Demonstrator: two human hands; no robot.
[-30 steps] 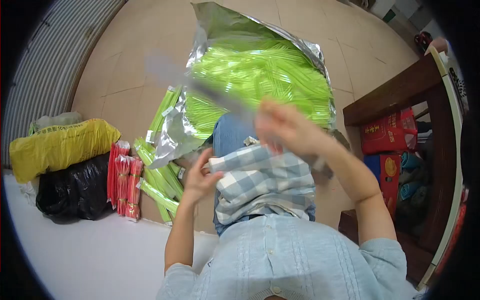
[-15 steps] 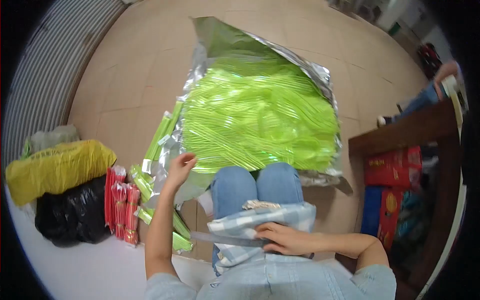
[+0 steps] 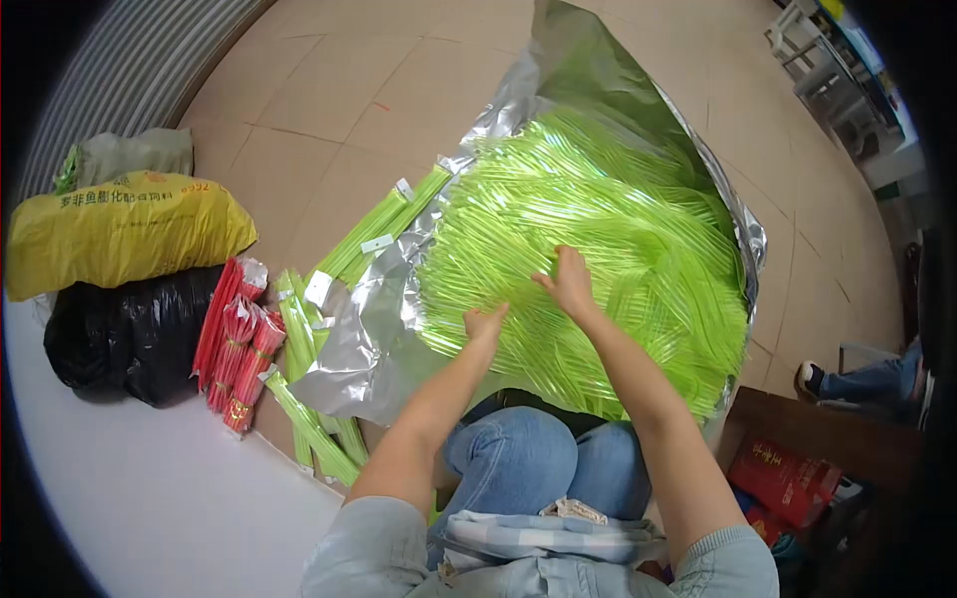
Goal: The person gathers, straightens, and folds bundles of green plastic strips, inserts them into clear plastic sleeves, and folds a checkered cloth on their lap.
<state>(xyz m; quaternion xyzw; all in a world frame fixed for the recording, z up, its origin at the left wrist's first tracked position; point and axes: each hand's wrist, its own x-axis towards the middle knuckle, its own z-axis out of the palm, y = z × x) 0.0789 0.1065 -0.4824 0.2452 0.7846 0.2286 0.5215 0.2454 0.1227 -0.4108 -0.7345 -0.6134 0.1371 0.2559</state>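
A big heap of shiny, bright green plastic strips (image 3: 598,209) lies on a silver foil sheet (image 3: 364,349) in front of my knees. My left hand (image 3: 485,326) is at the near left part of the heap, its fingers curled down among the strips. Farther in and to the right, my right hand (image 3: 569,287) reaches over the strips with its thumb and forefinger apart. How many strips the left fingers hold cannot be made out. A blue and white checked cloth (image 3: 553,536) lies across my lap.
Tied green bundles (image 3: 374,234) with white tags lie left of the foil. Beside them are red bundles (image 3: 239,344), a black plastic bag (image 3: 135,334) and a yellow sack (image 3: 130,229). At right stand a dark wooden frame (image 3: 827,424) and a red bag (image 3: 783,478); another person's leg (image 3: 867,384) shows.
My right hand has left the cloth on my lap and reached out over the green strips. My left hand has moved onto the heap. The view has turned and shifted.
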